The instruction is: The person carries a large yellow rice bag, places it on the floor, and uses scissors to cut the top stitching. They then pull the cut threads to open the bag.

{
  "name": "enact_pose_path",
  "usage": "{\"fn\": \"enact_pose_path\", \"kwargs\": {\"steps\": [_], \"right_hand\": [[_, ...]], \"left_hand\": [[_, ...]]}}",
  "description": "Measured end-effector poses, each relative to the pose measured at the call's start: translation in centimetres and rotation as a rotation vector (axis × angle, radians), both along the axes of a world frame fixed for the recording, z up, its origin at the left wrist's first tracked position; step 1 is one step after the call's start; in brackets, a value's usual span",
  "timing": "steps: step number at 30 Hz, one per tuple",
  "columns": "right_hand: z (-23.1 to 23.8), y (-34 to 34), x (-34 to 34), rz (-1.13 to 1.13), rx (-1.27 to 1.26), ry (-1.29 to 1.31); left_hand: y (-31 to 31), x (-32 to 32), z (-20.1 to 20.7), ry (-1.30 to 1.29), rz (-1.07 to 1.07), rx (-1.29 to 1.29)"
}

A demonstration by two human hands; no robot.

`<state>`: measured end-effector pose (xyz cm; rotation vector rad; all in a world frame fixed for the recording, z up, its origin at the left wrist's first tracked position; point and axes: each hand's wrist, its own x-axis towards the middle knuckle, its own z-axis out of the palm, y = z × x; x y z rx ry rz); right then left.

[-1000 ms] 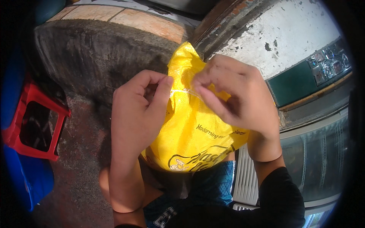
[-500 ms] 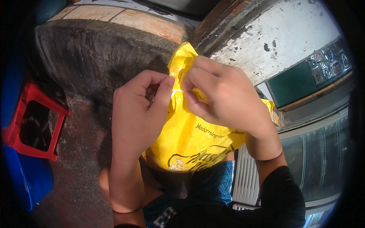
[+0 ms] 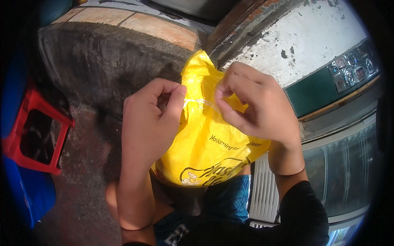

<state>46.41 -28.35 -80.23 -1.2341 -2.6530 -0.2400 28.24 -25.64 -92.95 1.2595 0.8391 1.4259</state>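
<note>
Have dark curved wall (image 3: 90, 65) ahead-left, capped with tan tiles along top edge. Glass-fronted case (image 3: 340, 172) along right side, bulging near right forearm, so tighter there. Red stool (image 3: 33, 163) at far left; open strip of floor (image 3: 88, 180) between stool and left forearm.

Got yellow bag (image 3: 197, 147) front and center, above lap, neck up between both hands. Carries small dark lettering below right hand, partly lost in a fold; larger dark outlined script near bottom, cut by bag's curve, with small cartoon figure beside. Also see pale block letters on blue shorts (image 3: 230, 201).

Left hand (image 3: 150, 110): grip closed to thumb-and-finger pinch on cord at bag's left edge, contact partly hidden. Right hand (image 3: 258, 102): grip pinched down on cord's other end. Stretching thin white cord (image 3: 201, 101) across neck between pinches.
</note>
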Motion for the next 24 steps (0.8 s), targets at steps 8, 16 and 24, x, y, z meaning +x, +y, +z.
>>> {"fn": "enact_pose_path", "kwargs": {"steps": [8,16,24], "right_hand": [[-1.6,0.7,-1.3,0.047,0.146,-0.098],[-2.8,1.8,-2.3,0.065,0.240,-0.191],[0.2,-0.6,-0.9,0.097,-0.266,0.117]], "left_hand": [[-0.2,0.0,-0.1,-0.030,-0.008,0.037],[-0.2,0.1,0.0,0.004,0.021,0.079],[-0.1,-0.1,0.2,0.091,0.056,0.031]]}}
